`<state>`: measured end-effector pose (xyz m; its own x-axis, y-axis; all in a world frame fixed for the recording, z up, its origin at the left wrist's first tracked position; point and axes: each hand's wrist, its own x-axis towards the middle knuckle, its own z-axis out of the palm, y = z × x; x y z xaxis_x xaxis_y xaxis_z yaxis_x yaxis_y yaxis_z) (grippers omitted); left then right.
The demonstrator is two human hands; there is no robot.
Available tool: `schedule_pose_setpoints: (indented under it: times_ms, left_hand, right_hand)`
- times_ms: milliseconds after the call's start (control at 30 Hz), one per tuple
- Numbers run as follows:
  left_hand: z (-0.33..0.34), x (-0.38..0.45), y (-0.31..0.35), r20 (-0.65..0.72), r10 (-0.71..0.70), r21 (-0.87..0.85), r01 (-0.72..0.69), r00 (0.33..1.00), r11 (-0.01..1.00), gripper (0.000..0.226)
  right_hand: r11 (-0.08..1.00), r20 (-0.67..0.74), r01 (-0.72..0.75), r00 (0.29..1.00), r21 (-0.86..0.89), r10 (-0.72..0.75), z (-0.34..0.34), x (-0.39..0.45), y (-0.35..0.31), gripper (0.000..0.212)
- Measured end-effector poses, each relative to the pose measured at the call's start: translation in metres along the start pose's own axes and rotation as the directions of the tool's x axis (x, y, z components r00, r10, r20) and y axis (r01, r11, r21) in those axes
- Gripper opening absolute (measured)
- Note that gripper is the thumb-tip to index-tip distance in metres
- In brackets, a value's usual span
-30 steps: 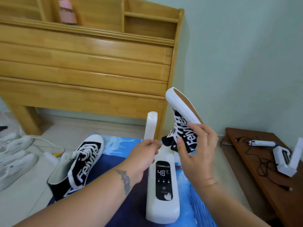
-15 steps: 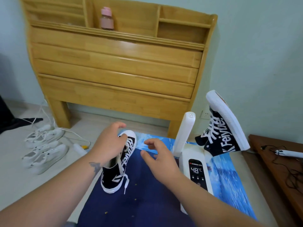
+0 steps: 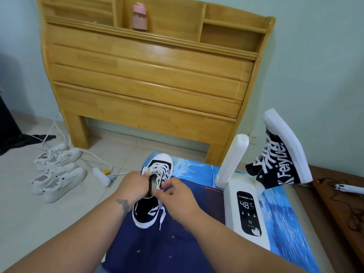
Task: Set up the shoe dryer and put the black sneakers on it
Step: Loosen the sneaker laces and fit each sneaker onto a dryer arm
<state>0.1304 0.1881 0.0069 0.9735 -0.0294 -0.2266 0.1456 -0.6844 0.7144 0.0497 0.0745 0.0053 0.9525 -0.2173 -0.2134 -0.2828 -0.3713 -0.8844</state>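
The white shoe dryer (image 3: 245, 209) stands on a blue mat (image 3: 189, 243), its display reading 48°C. Its left arm (image 3: 233, 158) sticks up bare. One black sneaker (image 3: 281, 152) with white lettering hangs sole-up on the right arm. The second black sneaker (image 3: 152, 192) lies on the mat left of the dryer, toe pointing away. My left hand (image 3: 134, 187) grips its collar on the left side. My right hand (image 3: 173, 194) pinches the tongue and laces at its opening.
A wooden headboard (image 3: 149, 75) with a pink bottle (image 3: 139, 16) stands behind. Two white sneakers (image 3: 57, 168) and a white power strip (image 3: 101, 176) with cables lie on the tiled floor at left. At right, a dark wooden board (image 3: 342, 209) carries cables and a white device.
Both hands left the sneaker hung on the right arm, swung left, and have closed on the second sneaker on the mat. The view turned left.
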Motion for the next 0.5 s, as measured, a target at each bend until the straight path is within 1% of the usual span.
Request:
schedule_pose_setpoints:
  times_ms: [33,100,167,233,300,333,400,467,500]
  left_hand:
    - [0.0,-0.001,-0.001,-0.02,0.007,-0.004,-0.007,1.0,1.0,0.037]
    - [0.001,-0.004,-0.001,-0.054,0.047,0.013,-0.047,0.997,0.999,0.037]
    - [0.003,-0.009,0.001,-0.105,0.098,0.017,-0.097,0.99,0.995,0.038]
    - [0.004,-0.017,0.008,-0.158,0.144,-0.044,-0.153,0.977,0.987,0.038]
    - [0.004,-0.03,0.021,-0.199,0.18,-0.124,-0.207,0.963,0.971,0.039]
    - [0.004,-0.039,0.03,-0.22,0.197,-0.174,-0.238,0.955,0.956,0.039]
    - [0.003,-0.06,0.046,-0.259,0.228,-0.285,-0.3,0.939,0.91,0.038]
    - [0.002,-0.083,0.06,-0.3,0.263,-0.385,-0.369,0.917,0.846,0.039]
    - [0.001,-0.095,0.067,-0.319,0.285,-0.425,-0.406,0.904,0.809,0.038]
  right_hand:
    - [1.0,-0.003,0.001,1.0,-0.001,-0.001,-0.002,-0.001,0.0,0.017]
    - [0.999,-0.019,0.0,1.0,0.034,0.001,-0.006,-0.002,0.0,0.024]
    - [0.995,-0.078,-0.019,0.997,0.097,0.027,-0.012,-0.002,0.001,0.029]
    - [0.99,-0.145,-0.044,0.987,0.136,0.064,-0.024,-0.002,0.005,0.028]
    - [0.985,-0.162,-0.099,0.979,0.143,0.122,-0.037,-0.002,0.009,0.031]
    - [0.981,-0.154,-0.127,0.977,0.147,0.15,-0.044,-0.002,0.012,0.037]
    - [0.963,-0.094,-0.185,0.974,0.197,0.206,-0.055,-0.004,0.015,0.051]
    - [0.912,-0.005,-0.201,0.976,0.359,0.217,-0.068,-0.007,0.014,0.062]
    - [0.864,0.037,-0.178,0.983,0.47,0.182,-0.075,-0.008,0.013,0.068]
